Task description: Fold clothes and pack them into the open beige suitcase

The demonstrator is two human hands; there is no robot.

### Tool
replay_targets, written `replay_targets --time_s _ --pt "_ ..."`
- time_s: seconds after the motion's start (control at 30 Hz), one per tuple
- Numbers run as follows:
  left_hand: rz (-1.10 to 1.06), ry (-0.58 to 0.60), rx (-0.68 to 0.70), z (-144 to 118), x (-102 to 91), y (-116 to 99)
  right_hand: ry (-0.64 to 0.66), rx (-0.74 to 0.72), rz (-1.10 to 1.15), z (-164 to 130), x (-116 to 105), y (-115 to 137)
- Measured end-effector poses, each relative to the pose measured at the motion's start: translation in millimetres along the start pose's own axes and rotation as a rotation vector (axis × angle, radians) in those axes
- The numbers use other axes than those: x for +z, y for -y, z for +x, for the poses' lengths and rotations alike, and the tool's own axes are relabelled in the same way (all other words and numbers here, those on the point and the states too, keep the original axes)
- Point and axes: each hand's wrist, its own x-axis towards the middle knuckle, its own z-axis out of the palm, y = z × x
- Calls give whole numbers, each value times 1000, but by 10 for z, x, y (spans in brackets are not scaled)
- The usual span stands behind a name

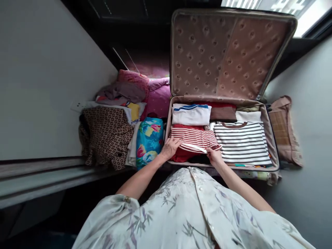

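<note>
An open suitcase (271, 138) lies in front of me, its patterned lid (220, 52) propped upright. Folded clothes fill it. My left hand (169, 148) rests flat on the left end of a folded red-and-white striped shirt (194, 138) at the near left of the case. My right hand (214, 156) pinches the shirt's near right edge. Under it lies a red garment (180, 155). Beside it sits a white shirt with brown stripes (242, 141). Behind are a white top with blue stripes (191, 114) and a brown folded piece (223, 113).
Left of the suitcase lies a heap of clothes: a brown patterned garment (106, 135), a blue floral fabric (149, 140), pink items (155, 93). A beige bag (281, 128) lies right of the case. A pale wall (46, 76) runs along the left.
</note>
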Motion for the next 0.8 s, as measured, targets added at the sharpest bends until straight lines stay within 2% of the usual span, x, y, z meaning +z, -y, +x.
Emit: replay_targets --time_s 0.13,0.23,0.33,0.43,0.53,0.6,0.67,0.73,0.8 --pt "44 -12 91 -287 119 -80 65 -61 -156 -29 -322 -30" --pt "81 98 148 -353 183 -113 195 45 -330 -11 -518 24" --pt "91 196 126 -285 191 -126 304 132 -500 50 -617 84" --pt "88 242 108 -245 131 -129 397 53 -677 108 -712 162" --pt "77 310 75 -312 36 -139 616 -75 -971 138 -886 318" --pt "56 382 45 -354 -35 -168 641 -204 -1268 136 -999 473" --pt "47 413 21 -332 -102 -223 472 -479 -1503 112 -1037 619" --pt "78 334 4 -230 -137 -289 311 -844 -1570 78 -966 688" --pt "127 212 21 -80 -104 -333 347 -1141 -1572 71 -809 632"
